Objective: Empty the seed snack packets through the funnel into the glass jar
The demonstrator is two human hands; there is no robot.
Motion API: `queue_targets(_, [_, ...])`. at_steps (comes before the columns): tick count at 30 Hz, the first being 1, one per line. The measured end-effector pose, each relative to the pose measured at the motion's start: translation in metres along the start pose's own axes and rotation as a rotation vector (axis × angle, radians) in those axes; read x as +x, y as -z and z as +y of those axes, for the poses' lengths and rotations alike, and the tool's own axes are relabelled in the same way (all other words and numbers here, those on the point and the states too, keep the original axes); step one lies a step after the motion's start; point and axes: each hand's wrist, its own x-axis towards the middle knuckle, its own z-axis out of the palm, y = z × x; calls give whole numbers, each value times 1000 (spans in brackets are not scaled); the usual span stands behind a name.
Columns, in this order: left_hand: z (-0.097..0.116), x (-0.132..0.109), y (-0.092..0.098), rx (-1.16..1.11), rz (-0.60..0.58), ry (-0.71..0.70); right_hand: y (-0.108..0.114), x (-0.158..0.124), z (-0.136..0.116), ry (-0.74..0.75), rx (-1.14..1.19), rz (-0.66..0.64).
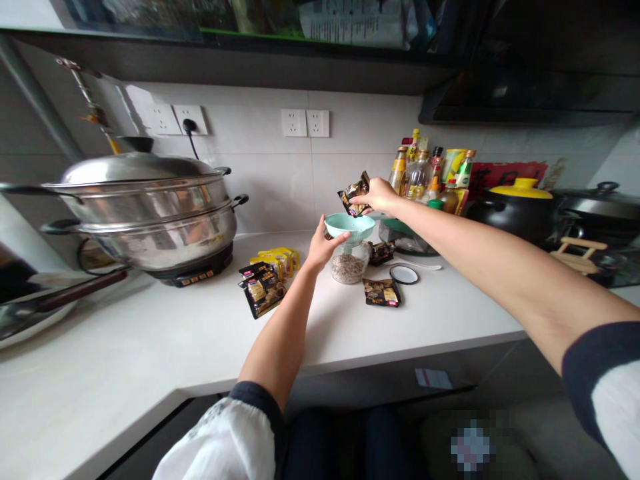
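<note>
My left hand (323, 245) is closed round the side of a mint-green funnel (350, 227), thumb across its front. The funnel sits on the mouth of a clear jar (347, 263), whose lower part holds greyish-brown grainy contents. Above the funnel, my right hand (376, 197) grips a small black seasoning packet (354, 195), tilted over the funnel's rim. Whether anything is pouring out cannot be made out. Right of the jar lie another black packet (383, 293) and a round dark-rimmed lid (404, 274). A crumpled dark packet (381, 252) rests just behind them.
Black packets (263, 290) and yellow packets (278, 261) lie left of my forearm. A large steamer pot (155, 207) stands farther left. Several bottles (417, 177) and a black pot with a yellow lid (523, 193) are at right. A cabinet (280, 67) overhangs the counter.
</note>
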Motion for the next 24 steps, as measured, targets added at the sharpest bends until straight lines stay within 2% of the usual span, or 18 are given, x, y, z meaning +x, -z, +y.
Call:
queue_targets(7, [3, -1, -1, -23, 10, 15, -1, 2, 6, -30, 186, -85])
queue_targets(16, [-1, 1, 0, -16, -5, 8, -2, -7, 1, -147, 211, -136])
queue_targets(19, [-1, 1, 0, -13, -2, 13, -5, -4, 4, -127, 192, -103])
queue_targets(24, [1, 0, -1, -16, 19, 28, -9, 2, 13, -32, 30, 40])
